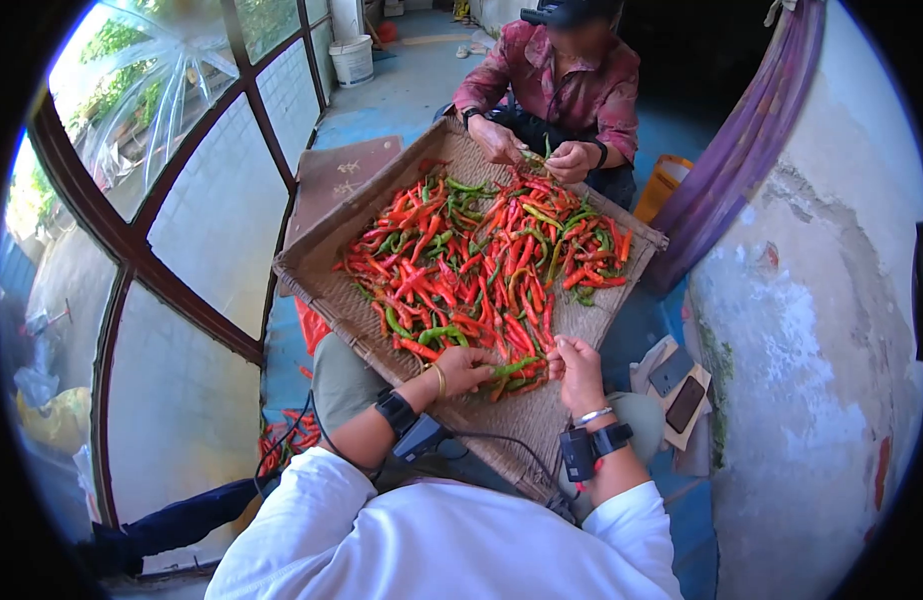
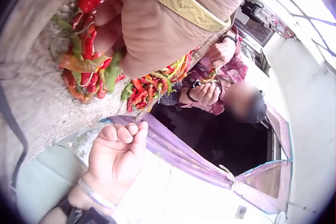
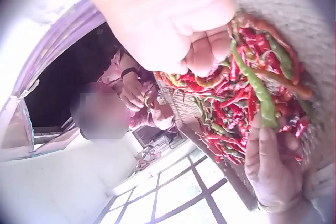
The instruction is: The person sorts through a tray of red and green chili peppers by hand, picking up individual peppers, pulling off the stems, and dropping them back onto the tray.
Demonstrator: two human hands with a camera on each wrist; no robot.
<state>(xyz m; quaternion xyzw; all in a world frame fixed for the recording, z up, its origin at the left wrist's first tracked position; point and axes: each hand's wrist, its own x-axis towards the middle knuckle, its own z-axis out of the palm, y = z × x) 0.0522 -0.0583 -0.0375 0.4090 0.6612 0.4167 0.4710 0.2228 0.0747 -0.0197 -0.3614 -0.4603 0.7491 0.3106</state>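
Observation:
In the head view my left hand [image 1: 465, 370] is over the near side of a woven tray [image 1: 327, 285] heaped with red and green chili peppers [image 1: 452, 265]. The right wrist view shows its thumb and fingers pinching the lower end of a long green chili pepper [image 3: 258, 87]. My right hand [image 1: 579, 372] is just right of it, fingers curled and thumb against the index finger, pinching the pepper's thin stem end. A small pile of peppers [image 2: 89, 71] lies below my left hand in the left wrist view.
Opposite me a person [image 1: 562, 80] in a patterned red shirt handles peppers over the tray's far edge. Loose red peppers [image 1: 292, 440] lie on the floor at the left. Two phones [image 1: 688, 404] rest at my right by the wall. A purple curtain [image 1: 747, 150] hangs behind.

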